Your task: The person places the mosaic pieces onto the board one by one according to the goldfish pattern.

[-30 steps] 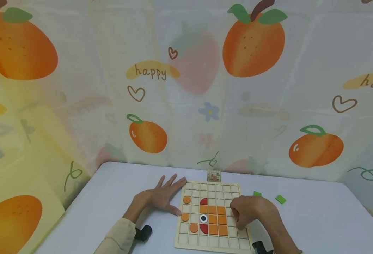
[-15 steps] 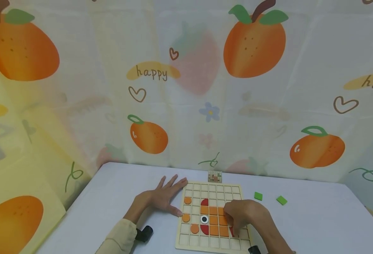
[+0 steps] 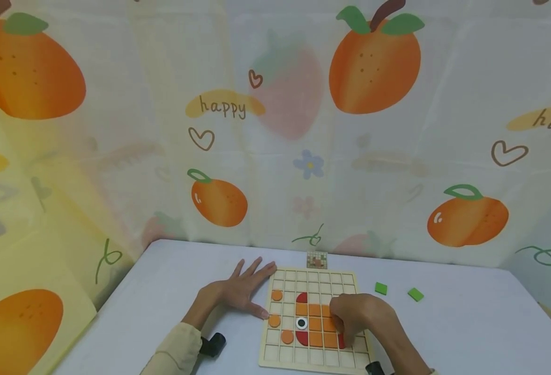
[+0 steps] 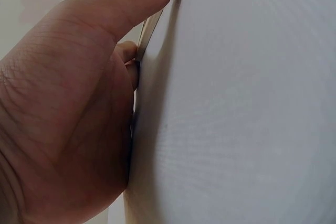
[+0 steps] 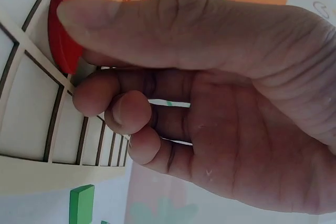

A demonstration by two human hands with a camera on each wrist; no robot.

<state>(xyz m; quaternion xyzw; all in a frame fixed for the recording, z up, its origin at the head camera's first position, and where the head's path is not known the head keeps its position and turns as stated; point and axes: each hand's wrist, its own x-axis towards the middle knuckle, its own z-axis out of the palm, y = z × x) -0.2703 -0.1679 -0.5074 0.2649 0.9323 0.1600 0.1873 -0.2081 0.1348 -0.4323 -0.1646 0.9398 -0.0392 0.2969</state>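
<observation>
My right hand [image 3: 357, 315] is over the right part of a wooden grid board [image 3: 315, 359]. Its thumb and forefinger pinch a red curved tile [image 5: 67, 30], which lies beside the bottom row of orange square tiles [image 3: 322, 340]; the fingers hide part of it. The other right fingers curl loosely above the grid. With fingers spread, my left hand [image 3: 245, 289] rests at the board's left edge, thumb and fingertips touching the frame. Two red quarter-round tiles [image 3: 301, 338] and a round eye tile [image 3: 301, 323] sit left of the orange block.
Several orange discs [image 3: 287, 337] occupy cells on the board's left side. Two green square tiles [image 3: 380, 288] lie on the white table [image 3: 467, 323] to the right. A small patterned card [image 3: 316, 260] stands behind the board. A printed fabric backdrop [image 3: 374, 198] rises behind the table.
My right hand has shifted left over the board, bringing the red tile up against the bottom orange row, where it now sits closer and straighter. The left hand has stayed put.
</observation>
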